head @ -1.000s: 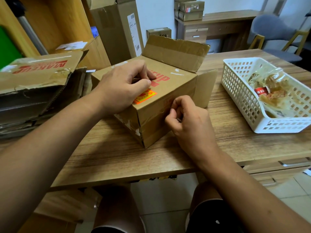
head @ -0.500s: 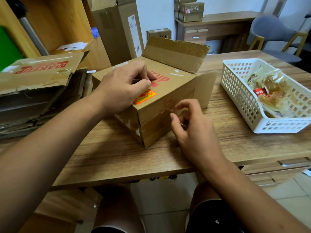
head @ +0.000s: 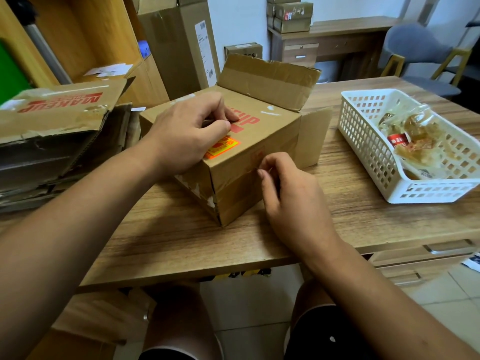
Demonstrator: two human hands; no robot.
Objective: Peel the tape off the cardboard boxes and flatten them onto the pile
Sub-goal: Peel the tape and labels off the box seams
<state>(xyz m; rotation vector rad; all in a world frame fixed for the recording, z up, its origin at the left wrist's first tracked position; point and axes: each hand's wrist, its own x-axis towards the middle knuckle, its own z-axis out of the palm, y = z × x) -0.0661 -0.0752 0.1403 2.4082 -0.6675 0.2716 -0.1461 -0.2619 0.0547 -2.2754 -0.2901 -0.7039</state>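
Again my right hand (head: pixel 293 201), open a moment ago, curls against the glossy tape (head: pixel 233 179) on the near face of the brown cardboard box (head: pixel 272 128); whether it grips an edge, I cannot tell. My curled left hand (head: pixel 187 133) pins the box to the wooden counter (head: pixel 161 242), so I judge peeling restarts.

Bare forearms (head: pixel 67 214); blk shorts (head: pixel 311 333) w/ white hem trim

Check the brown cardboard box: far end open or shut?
Open: on the brown cardboard box, the far flap stands up; the side flap splays outward.

Two hands (head: pixel 187 136) (head: pixel 296 203), roughly seven boxes (head: pixel 259 141).
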